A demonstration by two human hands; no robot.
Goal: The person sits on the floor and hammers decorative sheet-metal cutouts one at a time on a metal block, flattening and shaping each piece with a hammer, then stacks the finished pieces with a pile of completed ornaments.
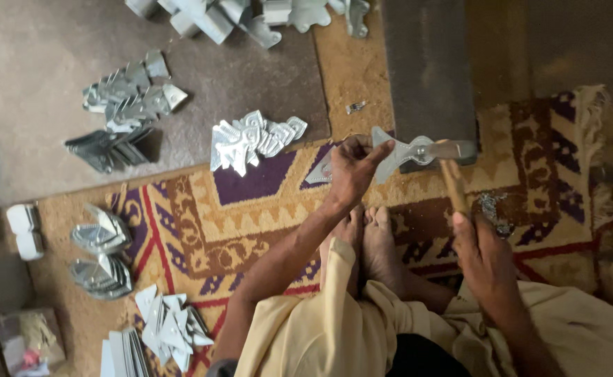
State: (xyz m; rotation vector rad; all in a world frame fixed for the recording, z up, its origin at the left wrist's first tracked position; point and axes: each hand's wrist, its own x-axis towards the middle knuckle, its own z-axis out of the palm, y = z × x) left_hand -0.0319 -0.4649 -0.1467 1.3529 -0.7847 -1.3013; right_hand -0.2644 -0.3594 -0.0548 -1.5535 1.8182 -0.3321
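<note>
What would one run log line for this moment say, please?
left hand: holds sheet-metal piece on dark block | right hand: grips hammer over piece | seat: patterned rug

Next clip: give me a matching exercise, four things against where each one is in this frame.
Things:
1. left hand
2. right hand
3. flat metal piece
4. white folded pieces

Places:
A. lying across the edge of the dark block
B. piled on the patterned rug, bottom left
C. wrapped round the hammer handle
D. pinching one end of the metal piece

Pairs: 1-D, 2-C, 3-A, 4-B
</note>
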